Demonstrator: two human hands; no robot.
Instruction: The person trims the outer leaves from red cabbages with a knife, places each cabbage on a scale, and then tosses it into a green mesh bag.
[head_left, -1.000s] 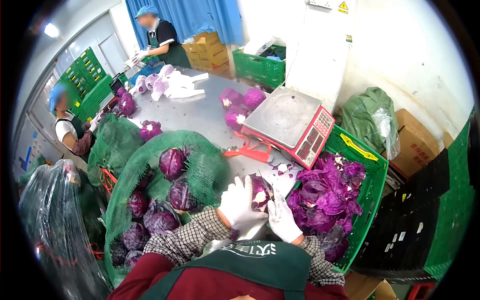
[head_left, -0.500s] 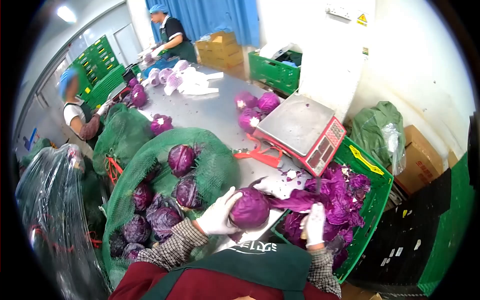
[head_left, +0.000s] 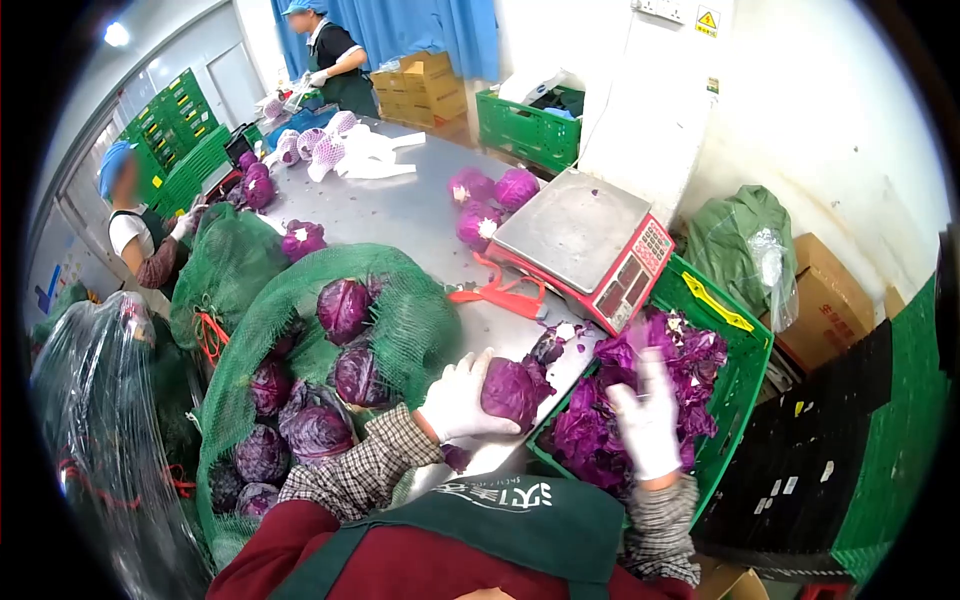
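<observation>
While the left hand grips the purple cabbage from its left at the tabletop edge, the right hand, its hold too blurred to tell, hovers farther off over loose leaves.

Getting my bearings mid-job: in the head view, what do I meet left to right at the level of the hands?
Clear plastic wrapping → green mesh sack → left grip → purple cabbage held in it → right grip → black panel.
</observation>
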